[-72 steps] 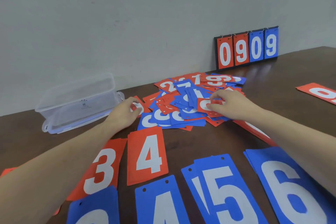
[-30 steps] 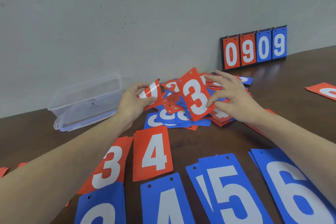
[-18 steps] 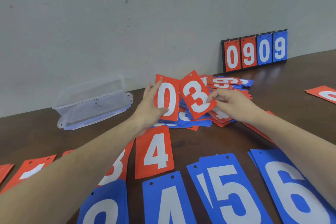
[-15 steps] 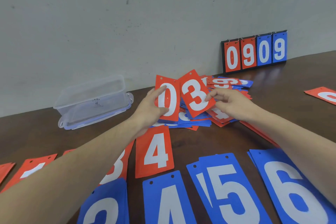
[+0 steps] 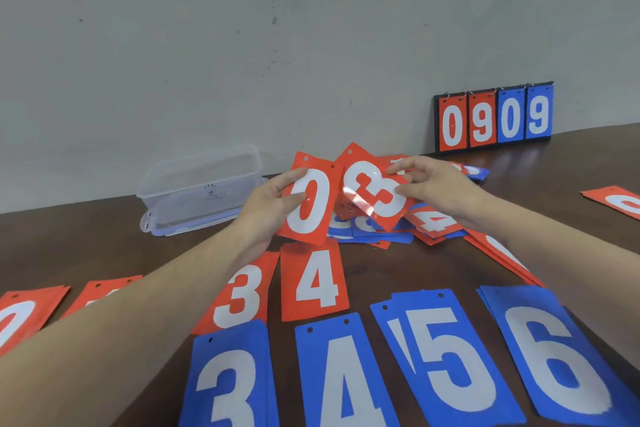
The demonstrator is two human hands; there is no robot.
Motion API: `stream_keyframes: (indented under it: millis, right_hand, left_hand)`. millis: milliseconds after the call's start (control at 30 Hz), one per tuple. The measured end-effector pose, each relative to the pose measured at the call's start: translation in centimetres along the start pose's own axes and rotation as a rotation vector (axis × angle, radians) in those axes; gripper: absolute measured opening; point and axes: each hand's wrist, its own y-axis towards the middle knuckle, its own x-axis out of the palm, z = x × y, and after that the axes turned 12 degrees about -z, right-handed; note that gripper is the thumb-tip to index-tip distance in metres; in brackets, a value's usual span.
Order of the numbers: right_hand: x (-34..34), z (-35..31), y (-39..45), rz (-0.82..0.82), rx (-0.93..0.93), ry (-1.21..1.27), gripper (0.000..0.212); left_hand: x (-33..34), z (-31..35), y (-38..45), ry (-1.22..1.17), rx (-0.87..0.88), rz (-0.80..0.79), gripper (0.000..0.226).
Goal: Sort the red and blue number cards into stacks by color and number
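cards look thin, light, glossy, likely slippery; pinch edges. above the unsorted pile [image 5: 398, 225], left hand [image 5: 266, 208] pinches red 0 card [image 5: 311, 204], right hand [image 5: 440, 184] pinches red 3 card [image 5: 374, 191].

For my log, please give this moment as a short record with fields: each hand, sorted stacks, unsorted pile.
left hand: holds red 0 card
right hand: pinches red 3 card, tilted
red stacks on table: 3, 4
blue stacks, near edge: 3, 4, 5, 6
unsorted pile: mixed red and blue, behind the held cards
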Motion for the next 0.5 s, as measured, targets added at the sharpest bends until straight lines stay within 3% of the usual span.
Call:
stream_keyframes:
  millis: [100, 200, 267, 400, 500]
  right_hand:
    - [2.0, -1.1, 0.0, -0.071, -0.03, -0.024, 0.046]
    - [4.3, -2.6, 0.3, -0.136, -0.02, -0.071, 0.052]
    - [6.1, -3.6, 0.5, -0.161, -0.013, -0.048, 0.049]
    - [9.9, -5.8, 1.1, -0.17, -0.039, 0.094, 0.022]
    - [12.6, -7.2, 1.9, -0.21, -0.029, 0.088, 0.022]
  left_hand:
    - [-1.6, 0.0, -2.1, 0.006, -0.024, 0.011, 0.043]
    - [-3.7, 0.0, -4.6, -0.008, -0.063, 0.039, 0.044]
    - [-5.0, 0.2, -6.5, -0.015, -0.091, 0.057, 0.043]
    - [-8.1, 0.6, -10.3, 0.013, -0.159, 0.109, 0.037]
    - [-10.6, 0.7, -12.9, -0.005, -0.198, 0.163, 0.036]
